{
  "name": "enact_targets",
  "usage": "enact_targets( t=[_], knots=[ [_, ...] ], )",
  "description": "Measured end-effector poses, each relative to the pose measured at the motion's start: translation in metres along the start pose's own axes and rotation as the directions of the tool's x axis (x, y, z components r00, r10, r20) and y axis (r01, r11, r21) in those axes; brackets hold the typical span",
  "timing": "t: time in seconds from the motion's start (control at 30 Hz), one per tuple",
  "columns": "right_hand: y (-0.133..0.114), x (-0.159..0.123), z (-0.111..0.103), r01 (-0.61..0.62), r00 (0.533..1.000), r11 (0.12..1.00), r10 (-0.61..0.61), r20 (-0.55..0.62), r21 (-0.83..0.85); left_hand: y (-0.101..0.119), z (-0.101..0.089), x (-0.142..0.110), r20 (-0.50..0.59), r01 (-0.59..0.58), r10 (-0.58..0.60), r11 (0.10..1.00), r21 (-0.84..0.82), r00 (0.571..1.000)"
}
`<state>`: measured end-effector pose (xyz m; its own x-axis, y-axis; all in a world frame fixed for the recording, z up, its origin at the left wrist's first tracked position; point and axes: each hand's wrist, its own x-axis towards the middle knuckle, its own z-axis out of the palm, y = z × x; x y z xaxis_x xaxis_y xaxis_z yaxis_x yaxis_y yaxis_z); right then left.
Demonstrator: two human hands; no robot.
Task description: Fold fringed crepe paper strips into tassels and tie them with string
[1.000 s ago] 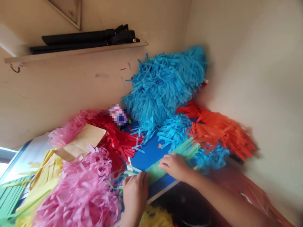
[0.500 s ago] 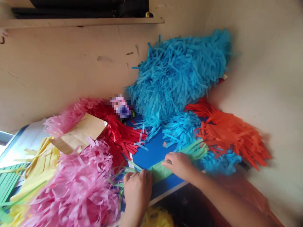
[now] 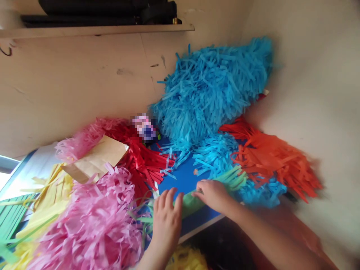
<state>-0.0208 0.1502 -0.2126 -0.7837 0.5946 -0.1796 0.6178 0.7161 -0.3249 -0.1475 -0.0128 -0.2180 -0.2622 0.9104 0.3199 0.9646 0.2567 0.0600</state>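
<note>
A blue board (image 3: 180,176) lay in a cream wall corner (image 3: 309,112) below a shelf (image 3: 95,30), among fringed paper heaps (image 3: 208,90); the left hand (image 3: 167,221) was spread just beside green paper fringe (image 3: 191,204), the right hand (image 3: 213,195) pinching it

**Blue board (image 3: 180,176) heaped with paper fringe**
A big blue fringe pile (image 3: 208,90) sits at the far end, orange fringe (image 3: 270,161) right, red fringe (image 3: 143,165) and pink fringe (image 3: 84,195) left, under a brown paper sheet (image 3: 98,159). A green paper strip (image 3: 191,204) lies across the near side. Above, a pale shelf (image 3: 95,30) carries a black bundle (image 3: 98,9).
</note>
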Motion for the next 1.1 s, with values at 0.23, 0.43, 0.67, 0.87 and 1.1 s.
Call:
enact_targets(
  t=[0.23,0.43,0.67,0.87,1.1],
  knots=[
    [0.031,-0.016,-0.026,0.117,0.919,0.987,-0.149,-0.365,-0.109,-0.009,-0.004,-0.002,0.220,-0.332,0.350,0.936,-0.114,0.911],
    [0.024,-0.043,-0.002,0.684,0.626,0.659,-0.750,-0.211,-0.312,-0.003,-0.016,-0.005,0.286,-0.197,0.251,0.959,-0.205,0.925],
    [0.033,-0.008,0.000,0.679,0.655,0.687,-0.726,-0.209,-0.260,0.005,-0.017,0.001,0.260,-0.142,0.185,0.975,-0.173,0.948],
    [0.015,-0.009,-0.013,0.561,0.801,0.824,-0.566,-0.196,-0.084,0.003,0.002,0.000,0.136,-0.113,0.116,0.993,-0.029,0.984],
    [0.010,-0.014,0.012,0.630,0.722,0.735,-0.673,-0.159,-0.248,-0.008,0.003,-0.013,0.083,-0.131,0.133,0.991,-0.032,0.988]
  ],
)
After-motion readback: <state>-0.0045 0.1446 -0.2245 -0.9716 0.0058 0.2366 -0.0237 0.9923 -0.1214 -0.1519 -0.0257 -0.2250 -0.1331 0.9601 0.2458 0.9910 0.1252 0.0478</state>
